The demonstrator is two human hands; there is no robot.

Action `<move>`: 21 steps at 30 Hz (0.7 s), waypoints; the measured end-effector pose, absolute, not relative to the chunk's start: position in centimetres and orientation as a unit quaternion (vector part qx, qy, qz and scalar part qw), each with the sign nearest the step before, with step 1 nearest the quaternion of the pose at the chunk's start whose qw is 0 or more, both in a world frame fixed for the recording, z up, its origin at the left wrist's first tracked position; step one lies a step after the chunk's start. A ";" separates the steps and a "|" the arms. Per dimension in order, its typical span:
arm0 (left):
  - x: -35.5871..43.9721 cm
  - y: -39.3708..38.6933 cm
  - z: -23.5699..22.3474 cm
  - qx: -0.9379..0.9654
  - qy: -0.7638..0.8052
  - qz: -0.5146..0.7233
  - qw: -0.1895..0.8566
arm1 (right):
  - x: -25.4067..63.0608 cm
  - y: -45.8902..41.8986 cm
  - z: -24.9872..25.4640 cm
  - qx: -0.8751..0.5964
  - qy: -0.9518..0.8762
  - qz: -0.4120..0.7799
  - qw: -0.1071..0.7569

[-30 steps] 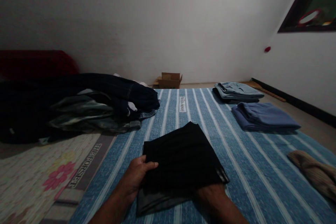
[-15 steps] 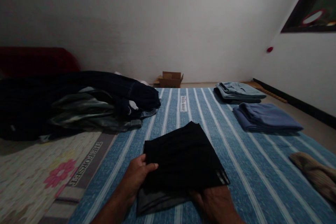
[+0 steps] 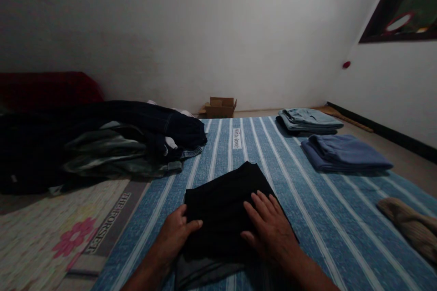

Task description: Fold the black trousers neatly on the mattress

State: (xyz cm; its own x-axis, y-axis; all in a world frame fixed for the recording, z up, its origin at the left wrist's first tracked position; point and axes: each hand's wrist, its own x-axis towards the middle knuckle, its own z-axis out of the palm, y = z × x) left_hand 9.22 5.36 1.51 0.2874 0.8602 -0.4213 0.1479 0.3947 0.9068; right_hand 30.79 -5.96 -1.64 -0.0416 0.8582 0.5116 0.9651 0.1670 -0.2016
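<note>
A folded black garment (image 3: 218,218) lies on the blue striped bed sheet (image 3: 211,163) right in front of me, with a dark grey layer showing under its near edge. At its left edge is my left hand (image 3: 175,232), thumb on top and fingers closed round the side of the cloth. My right hand (image 3: 268,223) rests flat on the right part of the garment, palm down with fingers apart.
Dark, rumpled clothes (image 3: 129,141) are heaped at the left. Folded blue trousers (image 3: 346,152) and a light-blue folded stack (image 3: 309,120) sit at the right, near a brown knit cloth (image 3: 409,223). Beyond the bed stands a cardboard box (image 3: 220,107).
My right hand has come out from under the garment's near right edge and now lies flat on top. My left hand keeps its hold on the left edge.
</note>
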 end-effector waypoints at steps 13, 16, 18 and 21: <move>8.7 6.3 1.5 0.514 0.537 0.233 0.627 | 31.4 -5.0 -4.3 -0.651 -0.738 0.038 0.174; 8.6 6.3 2.0 0.551 0.563 0.209 0.580 | 31.4 -4.9 -4.2 -0.647 -0.740 0.054 0.175; 8.4 6.0 2.6 0.609 0.607 0.200 0.470 | 31.4 -4.9 -4.2 -0.645 -0.741 0.061 0.177; 9.1 5.3 4.4 0.696 0.636 0.240 0.230 | 31.4 -5.0 -3.9 -0.640 -0.744 0.059 0.183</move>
State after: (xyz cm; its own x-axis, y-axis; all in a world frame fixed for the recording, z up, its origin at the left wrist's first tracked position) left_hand 9.12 5.29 4.44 0.0755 0.9962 0.0423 0.7756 -0.0853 0.6255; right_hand 31.38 -5.03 -3.89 -0.1142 0.9738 0.1967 0.9311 0.1739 -0.3208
